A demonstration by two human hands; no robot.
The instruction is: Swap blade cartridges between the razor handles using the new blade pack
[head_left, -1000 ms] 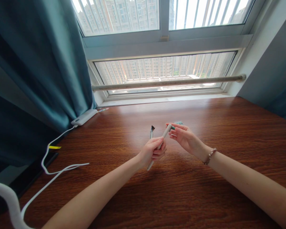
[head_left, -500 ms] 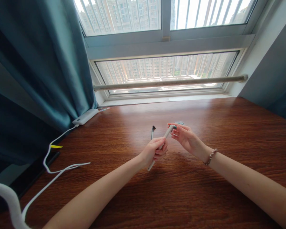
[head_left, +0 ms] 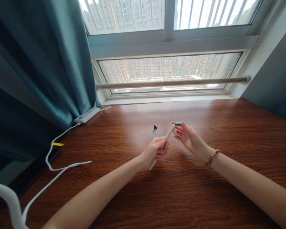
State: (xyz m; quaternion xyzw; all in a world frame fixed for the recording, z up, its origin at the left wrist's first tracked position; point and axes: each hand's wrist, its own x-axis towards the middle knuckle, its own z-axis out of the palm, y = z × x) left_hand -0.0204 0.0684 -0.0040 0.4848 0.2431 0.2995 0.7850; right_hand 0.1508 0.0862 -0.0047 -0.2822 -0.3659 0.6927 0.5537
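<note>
My left hand is wrapped around the handle of a white comb-like tool, which slants up to the right. Short dark teeth show at its upper end, and its lower end sticks out below my fist. Close to that toothed end, my right hand pinches a small flat green piece between thumb and fingertips, just apart from the tool. Its exact kind is too small to make out. Behind my left hand lies a slim brush with a dark, slanted tip, its lower part hidden by the hand.
The brown wooden table reaches to the window. On the left, a white power bank lies against the blue curtain, with a white cable trailing forward. A pale rail crosses the window.
My right hand has drawn the green piece slightly away from the toothed end of the tool. My left hand keeps its grip. The whole view has shifted a little.
</note>
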